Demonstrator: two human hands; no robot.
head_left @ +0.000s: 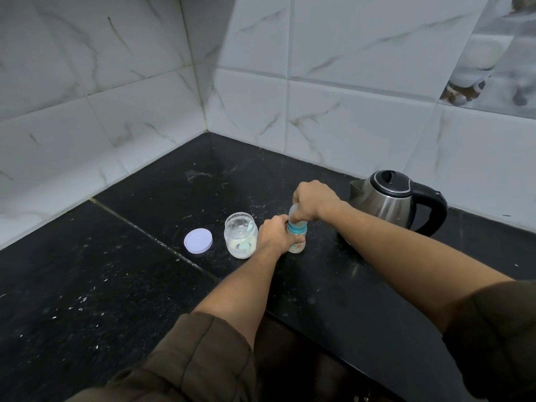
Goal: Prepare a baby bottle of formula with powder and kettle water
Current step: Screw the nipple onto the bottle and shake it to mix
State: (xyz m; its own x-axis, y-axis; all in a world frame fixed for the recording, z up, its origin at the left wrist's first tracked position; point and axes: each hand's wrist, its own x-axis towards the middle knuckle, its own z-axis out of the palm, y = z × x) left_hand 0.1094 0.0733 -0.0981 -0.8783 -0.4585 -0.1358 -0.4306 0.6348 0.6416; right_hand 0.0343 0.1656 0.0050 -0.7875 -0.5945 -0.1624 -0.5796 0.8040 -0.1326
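A small baby bottle with a blue collar stands upright on the black counter, holding milky liquid at its base. My left hand grips the bottle's body from the left. My right hand is closed over the clear cap on top of the bottle. Just left of the bottle stands an open glass jar with white powder in its bottom. The jar's lilac lid lies flat on the counter to its left. A steel kettle with a black handle and closed lid stands to the right.
White marbled tile walls meet in a corner behind the counter. Powder specks are scattered over the black stone. The counter's front edge runs diagonally under my right forearm, with a dark gap below it.
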